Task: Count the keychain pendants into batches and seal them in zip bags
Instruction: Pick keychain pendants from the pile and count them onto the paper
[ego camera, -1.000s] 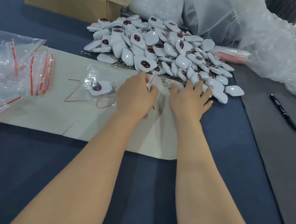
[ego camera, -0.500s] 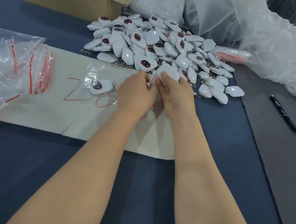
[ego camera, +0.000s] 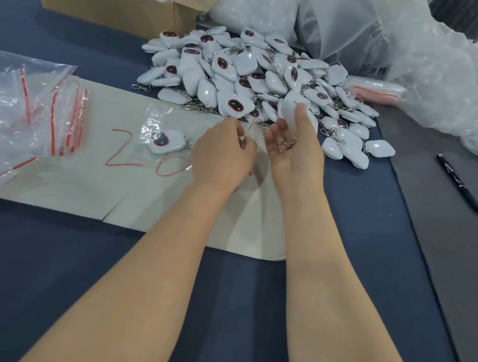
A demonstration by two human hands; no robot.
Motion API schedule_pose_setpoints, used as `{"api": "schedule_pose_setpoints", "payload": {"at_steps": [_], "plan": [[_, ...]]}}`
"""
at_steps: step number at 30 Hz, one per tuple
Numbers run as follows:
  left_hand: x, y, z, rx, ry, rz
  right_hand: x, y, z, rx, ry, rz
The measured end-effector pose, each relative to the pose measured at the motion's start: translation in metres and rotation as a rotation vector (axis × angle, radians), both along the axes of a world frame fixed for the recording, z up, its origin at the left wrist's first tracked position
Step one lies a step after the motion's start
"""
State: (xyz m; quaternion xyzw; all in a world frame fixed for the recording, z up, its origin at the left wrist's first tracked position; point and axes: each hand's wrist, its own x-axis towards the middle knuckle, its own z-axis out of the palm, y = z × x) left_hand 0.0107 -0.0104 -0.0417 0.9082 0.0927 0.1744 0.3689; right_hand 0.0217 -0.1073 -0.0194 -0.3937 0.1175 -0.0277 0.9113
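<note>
The beige sheet (ego camera: 75, 187) spreads just in front of the pendant pile (ego camera: 247, 76), my marker on this feed. Left of the pile lie spare zip bags (ego camera: 25, 105). At the pile's near edge I see the left hand (ego camera: 222, 156) pinching a zip bag (ego camera: 249, 127) by its red strip. Beside it the right hand (ego camera: 296, 152), palm up, grips a white pendant (ego camera: 293, 107). A pen (ego camera: 460, 184) lies right of the pile.

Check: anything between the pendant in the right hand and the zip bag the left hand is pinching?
Nothing visible. The right hand holds the pendant just beside the zip bag pinched by the left hand; only bare paper lies between.
</note>
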Motion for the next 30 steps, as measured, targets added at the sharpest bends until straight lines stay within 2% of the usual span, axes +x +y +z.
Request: {"api": "schedule_pose_setpoints", "payload": {"at_steps": [6,11,23,26,30], "plan": [[0.0007,-0.0011,-0.0013,-0.012,-0.007,0.002,0.0029,0.0021,-0.0055,-0.054,-0.045,-0.001],[0.0005,-0.0001,-0.0013,-0.018,-0.012,-0.004,0.0025,0.0049,-0.006,-0.243,-0.101,0.058],[-0.0002,-0.0002,-0.0003,-0.023,-0.005,-0.009,-0.0004,0.0063,-0.0079,-0.446,-0.182,0.105],[0.0003,0.0005,0.0005,-0.028,-0.002,-0.014,0.0004,0.0069,-0.0083,-0.439,-0.181,0.117],[0.0011,0.0008,0.0012,-0.037,0.005,-0.023,0.0025,0.0066,-0.0064,-0.247,-0.107,0.111]]}}
